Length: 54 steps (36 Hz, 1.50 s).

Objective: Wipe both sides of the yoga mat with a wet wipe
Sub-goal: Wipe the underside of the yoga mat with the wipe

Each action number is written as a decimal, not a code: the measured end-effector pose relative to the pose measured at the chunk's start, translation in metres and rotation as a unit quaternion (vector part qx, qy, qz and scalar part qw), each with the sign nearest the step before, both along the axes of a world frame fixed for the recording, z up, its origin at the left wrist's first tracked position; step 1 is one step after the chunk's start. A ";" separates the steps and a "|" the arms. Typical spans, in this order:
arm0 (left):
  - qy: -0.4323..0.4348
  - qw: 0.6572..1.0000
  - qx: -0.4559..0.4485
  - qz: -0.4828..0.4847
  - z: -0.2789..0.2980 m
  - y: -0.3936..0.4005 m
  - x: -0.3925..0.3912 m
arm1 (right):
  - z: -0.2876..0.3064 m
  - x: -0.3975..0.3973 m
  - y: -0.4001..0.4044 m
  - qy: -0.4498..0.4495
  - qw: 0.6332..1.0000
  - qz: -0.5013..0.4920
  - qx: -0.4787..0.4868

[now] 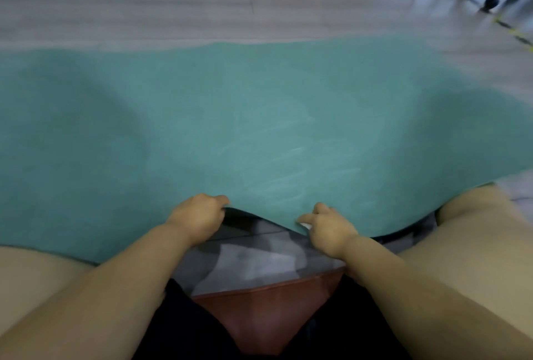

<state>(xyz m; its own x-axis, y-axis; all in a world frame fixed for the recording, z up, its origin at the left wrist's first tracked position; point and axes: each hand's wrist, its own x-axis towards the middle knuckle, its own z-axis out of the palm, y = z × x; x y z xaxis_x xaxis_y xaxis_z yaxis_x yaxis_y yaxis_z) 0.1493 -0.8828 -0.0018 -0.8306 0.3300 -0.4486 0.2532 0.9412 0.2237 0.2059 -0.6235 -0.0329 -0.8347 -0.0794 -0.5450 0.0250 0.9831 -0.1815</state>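
We grip the near edge of the teal yoga mat (259, 117) with both hands: left hand (199, 218) fingers curled round it, right hand (328, 230) pinching it together with a white wet wipe (306, 226).

Your left hand (199, 220) grips the near edge of the teal yoga mat (230, 117), fingers curled over the rim. Your right hand (326, 228) pinches the same edge just beside it, with a scrap of white wet wipe (306, 226) showing under the fingers. Between your hands the edge is lifted off the grey floor (173, 8), exposing the mat's dark underside (239, 217). The mat surface is wavy, not flat, and spans the frame left to right. Faint pale streaks mark it beyond your right hand. Your bare knees flank the mat edge. A reddish-brown seat (268, 310) sits below you. Top right corner is blurred.
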 end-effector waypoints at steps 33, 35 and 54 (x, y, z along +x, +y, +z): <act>0.064 0.969 0.236 -0.026 0.093 0.089 -0.019 | 0.270 -0.060 0.078 0.532 0.831 0.002 0.163; 0.058 0.960 0.266 -0.062 0.097 0.115 -0.021 | 0.282 -0.053 0.101 0.561 0.812 -0.011 0.160; -0.099 0.970 0.092 -0.200 0.032 0.182 -0.019 | 0.184 -0.027 0.198 0.132 0.962 -0.170 0.169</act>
<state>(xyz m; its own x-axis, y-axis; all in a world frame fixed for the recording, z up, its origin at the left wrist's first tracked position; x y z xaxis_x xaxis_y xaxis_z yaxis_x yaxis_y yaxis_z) 0.1305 -0.7013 0.0301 -0.5237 0.6981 -0.4883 0.5249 0.7158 0.4605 0.1791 -0.4254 0.1513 -0.8936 0.3683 -0.2568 0.3534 0.9297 0.1037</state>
